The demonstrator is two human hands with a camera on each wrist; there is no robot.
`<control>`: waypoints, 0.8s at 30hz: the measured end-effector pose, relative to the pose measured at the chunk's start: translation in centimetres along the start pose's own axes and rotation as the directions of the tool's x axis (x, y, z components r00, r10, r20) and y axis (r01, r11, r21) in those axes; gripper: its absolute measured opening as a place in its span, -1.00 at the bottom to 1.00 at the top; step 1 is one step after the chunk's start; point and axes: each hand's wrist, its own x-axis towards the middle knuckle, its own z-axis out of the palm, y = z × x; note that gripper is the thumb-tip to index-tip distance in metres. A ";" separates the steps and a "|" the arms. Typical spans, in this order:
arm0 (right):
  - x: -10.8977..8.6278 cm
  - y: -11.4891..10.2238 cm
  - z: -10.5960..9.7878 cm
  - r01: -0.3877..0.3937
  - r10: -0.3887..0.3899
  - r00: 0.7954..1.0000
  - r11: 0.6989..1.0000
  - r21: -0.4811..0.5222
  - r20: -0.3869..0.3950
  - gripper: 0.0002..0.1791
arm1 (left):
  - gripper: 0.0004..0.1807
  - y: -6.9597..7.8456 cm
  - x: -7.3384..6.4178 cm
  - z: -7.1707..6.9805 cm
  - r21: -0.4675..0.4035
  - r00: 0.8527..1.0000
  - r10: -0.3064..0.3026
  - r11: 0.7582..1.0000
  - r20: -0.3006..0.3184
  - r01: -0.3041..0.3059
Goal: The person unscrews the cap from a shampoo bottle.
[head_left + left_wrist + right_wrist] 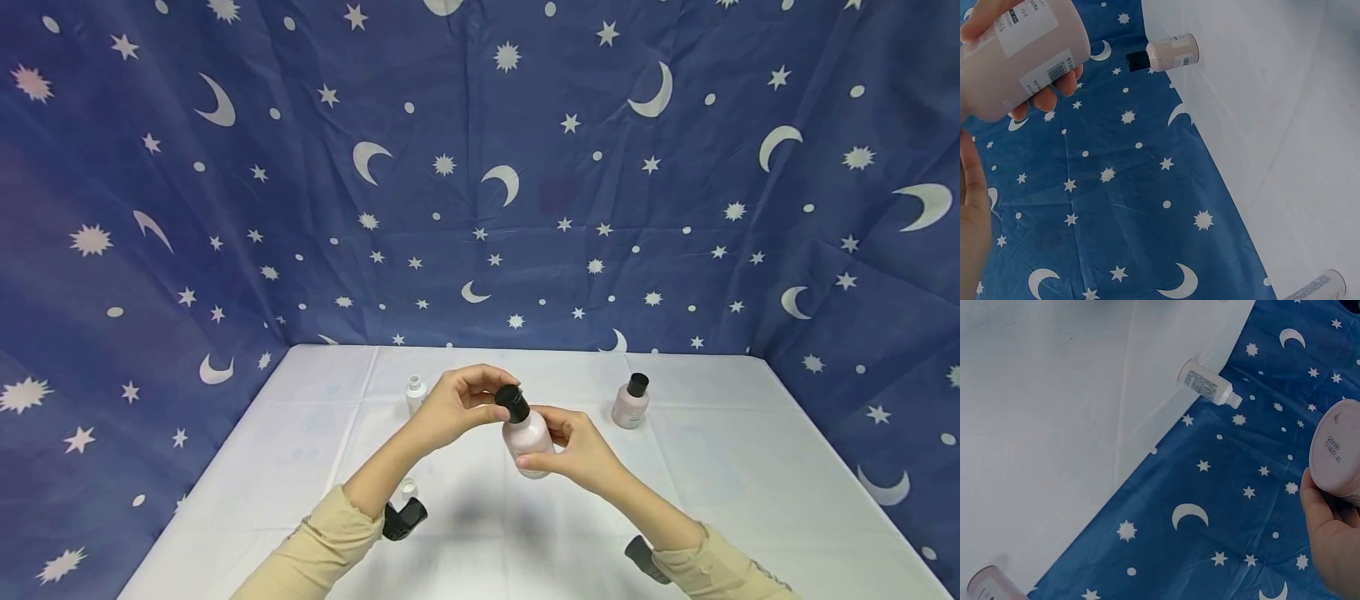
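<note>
A pale pink bottle (528, 442) with a black cap (512, 402) is held tilted above the table. My right hand (581, 450) grips its body, thumb in front. On the cap, my left hand (461, 408) pinches with thumb and fingers. The left wrist view shows printed labels on the pink bottle (1029, 56), and the right wrist view shows its stamped base (1335, 450).
A second pink bottle (630, 404) with a black cap stands at the back right. Behind my left hand stands a small white bottle (415, 392) without a cap. A small white cap (408, 487) lies near my left wrist. Star-patterned cloth (480, 208) hangs behind the white-covered table (712, 467).
</note>
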 end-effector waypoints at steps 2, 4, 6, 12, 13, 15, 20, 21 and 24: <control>0.0 0.0 0.0 0.001 -0.001 1.000 1.000 -0.002 0.000 -0.40 | -0.38 0.1 0.0 0.0 -0.014 1.000 -0.005 1.000 -0.012 0.005; 0.0 0.0 -0.1 0.000 0.000 1.000 1.000 -0.001 0.001 -0.40 | -0.38 0.2 0.0 0.0 -0.048 1.000 -0.015 0.999 -0.019 0.014; 0.0 0.1 -0.1 0.001 -0.001 1.000 1.000 0.000 0.001 -0.40 | -0.38 0.2 0.0 0.1 -0.081 0.999 -0.030 0.996 -0.021 0.028; -0.2 0.0 -0.2 0.000 0.000 1.000 1.000 0.005 -0.005 -0.40 | -0.50 0.2 0.0 0.1 -0.068 0.999 -0.031 0.997 -0.026 0.029; -0.2 -0.1 -0.2 -0.003 0.003 1.000 1.000 0.008 -0.007 -0.40 | -0.52 0.2 0.1 0.1 -0.062 0.999 -0.029 0.998 -0.028 0.027; -0.2 -0.1 -0.2 -0.006 0.007 1.000 1.000 0.014 -0.007 -0.40 | -0.55 0.2 0.0 0.1 -0.058 0.999 -0.031 0.998 -0.031 0.030; -0.2 -0.2 -0.4 -0.018 0.018 1.000 1.000 0.017 -0.007 -0.40 | -0.60 0.3 -0.1 0.2 -0.048 0.999 -0.018 0.999 -0.032 0.016; -0.2 -0.2 -0.4 -0.023 0.023 1.000 1.000 0.016 -0.008 -0.40 | -0.61 0.3 -0.1 0.2 -0.048 0.999 -0.014 0.999 -0.031 0.013; -0.3 -0.1 -0.4 -0.029 0.029 1.000 1.000 0.010 -0.008 -0.39 | -0.62 0.3 -0.2 0.2 -0.046 1.000 -0.012 0.999 -0.029 0.011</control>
